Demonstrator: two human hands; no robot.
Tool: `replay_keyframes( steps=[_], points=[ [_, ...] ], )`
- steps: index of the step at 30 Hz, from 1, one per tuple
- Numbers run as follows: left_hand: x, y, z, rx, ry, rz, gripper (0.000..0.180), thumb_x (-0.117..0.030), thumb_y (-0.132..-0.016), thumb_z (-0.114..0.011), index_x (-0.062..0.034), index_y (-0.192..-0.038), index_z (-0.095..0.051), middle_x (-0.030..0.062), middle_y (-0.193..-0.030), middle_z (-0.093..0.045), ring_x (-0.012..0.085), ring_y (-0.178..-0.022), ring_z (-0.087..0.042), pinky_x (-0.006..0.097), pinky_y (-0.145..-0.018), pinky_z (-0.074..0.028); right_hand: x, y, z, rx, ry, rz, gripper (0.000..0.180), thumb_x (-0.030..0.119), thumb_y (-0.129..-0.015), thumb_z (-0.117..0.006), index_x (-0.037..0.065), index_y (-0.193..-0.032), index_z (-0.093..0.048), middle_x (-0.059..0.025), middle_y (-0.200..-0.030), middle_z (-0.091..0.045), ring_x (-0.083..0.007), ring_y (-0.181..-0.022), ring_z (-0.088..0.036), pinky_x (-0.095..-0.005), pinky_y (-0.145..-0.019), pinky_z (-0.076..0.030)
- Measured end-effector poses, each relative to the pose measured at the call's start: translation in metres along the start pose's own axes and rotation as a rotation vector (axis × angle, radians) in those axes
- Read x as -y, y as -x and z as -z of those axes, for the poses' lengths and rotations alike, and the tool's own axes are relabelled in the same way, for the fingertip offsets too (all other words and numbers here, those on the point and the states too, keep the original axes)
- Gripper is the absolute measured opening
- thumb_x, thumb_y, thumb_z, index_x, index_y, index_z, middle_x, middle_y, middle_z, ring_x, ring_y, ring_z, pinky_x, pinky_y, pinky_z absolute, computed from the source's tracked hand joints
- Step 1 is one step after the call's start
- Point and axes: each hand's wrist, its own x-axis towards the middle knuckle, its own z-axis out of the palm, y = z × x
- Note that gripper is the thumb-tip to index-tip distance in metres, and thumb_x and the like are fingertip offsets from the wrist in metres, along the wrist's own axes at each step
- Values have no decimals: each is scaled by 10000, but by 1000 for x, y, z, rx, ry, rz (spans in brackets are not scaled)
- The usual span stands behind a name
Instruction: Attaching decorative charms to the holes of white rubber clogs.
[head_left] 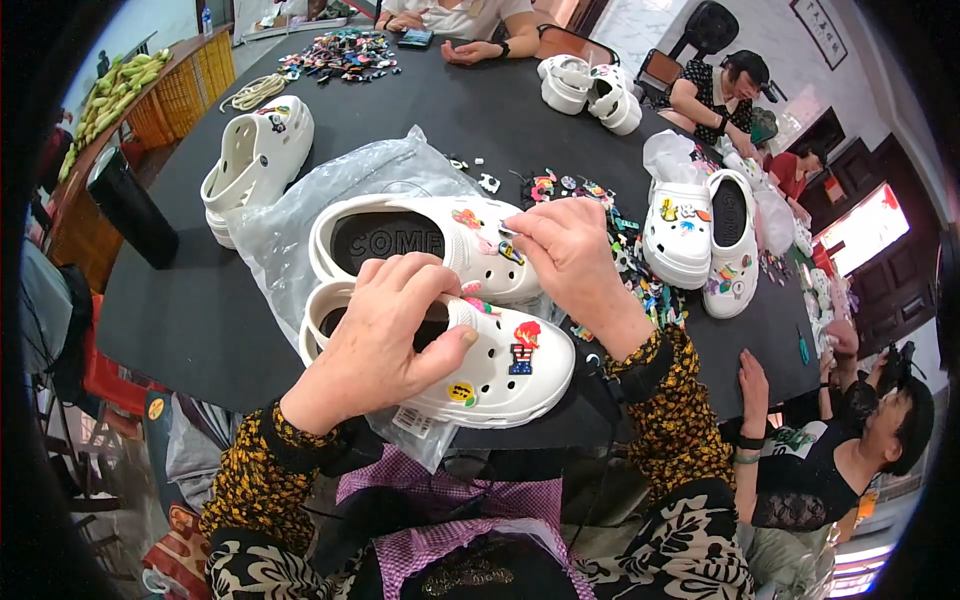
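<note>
White foam clogs fill the middle of the black table (pixel 200 310): the near clog (pixel 490 375) lies closest to the person, the far clog (pixel 420 240) just behind it, both resting on a crinkled clear plastic bag (pixel 340 185). The left hand (pixel 385 335) clamps over the heel opening of the near clog, fingers curled together on its rim and thumb pressed along the upper. The right hand (pixel 570 255) sits at the toe of the far clog, thumb and forefinger pinching a small charm (pixel 508 232) against the perforated upper. Bright charms already stud both toes.

Just right of the right hand spreads a loose heap of coloured charms (pixel 620 250), and beyond it stands a decorated pair of clogs (pixel 705 235) beside another plastic bag. A plain stacked pair (pixel 250 165) sits at the left, a further pair (pixel 590 90) at the far edge, and a second charm pile (pixel 345 52) near another person's hands. Other people sit around the far and right sides.

Smooth and matte, the tabletop has a rounded edge. The clogs are chunky, thick-soled and dotted with round holes; a paper tag (pixel 415 420) hangs off the near sole. A wooden shelf with yellow-green produce (pixel 120 90) lines the left wall.
</note>
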Motion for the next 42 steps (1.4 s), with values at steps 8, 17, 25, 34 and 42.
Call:
replay_keyframes(
  steps=[8, 17, 25, 34, 42],
  points=[
    [2, -1, 2, -11, 10, -10, 325, -233, -768, -659, -6, -980, -564, 134, -951, -565, 293, -903, -544, 376, -819, -370, -1, -3, -6, -37, 4, -18, 91, 84, -800, -644, 83, -890, -630, -50, -838, -625, -238, -847, -571, -387, -847, -370],
    [3, -1, 3, -11, 17, -13, 311, -227, -765, -664, -18, -969, -556, 125, -937, -557, 288, -876, -538, 373, -805, -367, 2, -5, -7, -30, 64, 62, 122, 68, -767, -667, 88, -884, -638, -36, -836, -626, -223, -848, -574, -383, -842, -374],
    [2, 2, 6, 61, 22, 40, 355, -221, -755, -647, -1, -1016, -546, 163, -1046, -558, 322, -1007, -512, 391, -893, -370, 4, -2, 0, 26, 26, 66, 81, 68, -771, -675, 92, -847, -690, -20, -851, -648, -197, -847, -584, -357, -837, -377],
    [4, 2, 4, 61, 21, 13, 348, -214, -746, -646, -8, -1005, -538, 155, -1031, -555, 319, -975, -510, 390, -875, -365, 0, -3, -9, 76, 6, 102, 124, 31, -733, -621, 98, -816, -685, -8, -839, -637, -191, -860, -581, -374, -857, -373],
    [7, 4, 3, 45, 11, -20, 366, -222, -737, -649, -5, -1009, -533, 160, -1041, -555, 321, -969, -510, 392, -873, -367, -2, -10, -11, 229, 7, 105, 152, 24, -734, -604, 116, -805, -704, 8, -838, -631, -179, -891, -573, -373, -881, -367]
  ],
)
